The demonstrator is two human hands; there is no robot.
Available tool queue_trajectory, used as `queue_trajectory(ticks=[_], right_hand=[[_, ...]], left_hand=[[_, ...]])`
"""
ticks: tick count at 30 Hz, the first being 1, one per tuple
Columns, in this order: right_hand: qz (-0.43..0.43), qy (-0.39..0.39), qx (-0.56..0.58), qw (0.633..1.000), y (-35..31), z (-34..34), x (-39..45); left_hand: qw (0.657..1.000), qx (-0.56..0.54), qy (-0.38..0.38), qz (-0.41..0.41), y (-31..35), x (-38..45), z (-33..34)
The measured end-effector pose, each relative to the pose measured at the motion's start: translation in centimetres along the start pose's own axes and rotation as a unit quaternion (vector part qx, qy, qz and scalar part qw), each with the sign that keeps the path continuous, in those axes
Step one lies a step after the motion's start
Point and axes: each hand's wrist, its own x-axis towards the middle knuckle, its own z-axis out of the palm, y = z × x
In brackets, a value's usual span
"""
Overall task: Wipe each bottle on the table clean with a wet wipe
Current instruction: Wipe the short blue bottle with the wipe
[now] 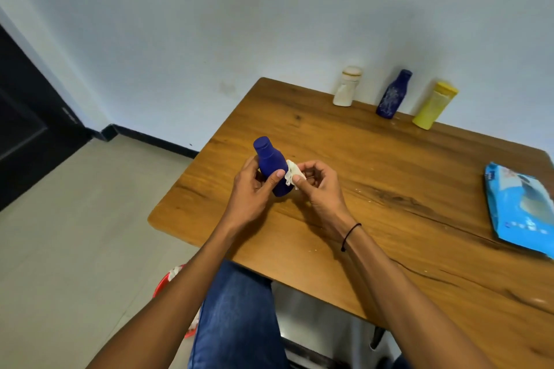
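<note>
Above the desk (389,159) edge, my left hand (254,186) clamps the blue bottle (271,168) steady; my right hand (317,186) pinches the wet wipe (292,174) against it.

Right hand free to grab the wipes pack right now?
Probably not yet: the right hand is pinching a used wipe against the blue bottle. The wipes pack lies unobstructed on the table's right side.
</note>
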Motion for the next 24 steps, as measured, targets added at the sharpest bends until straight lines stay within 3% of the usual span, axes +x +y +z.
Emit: queue_trajectory(ticks=[17,24], right_hand=[[-0.037,0.031,-0.157,0.986,0.1,-9.3,1.3],[-0.045,0.010,-0.222,0.974,-0.3,-13.9,2.1]], left_hand=[[0.992,-0.022,-0.126,0.022,2.0,4.7,8.4],[0.982,-0.038,-0.180,0.049,3.3,6.8,13.1]])
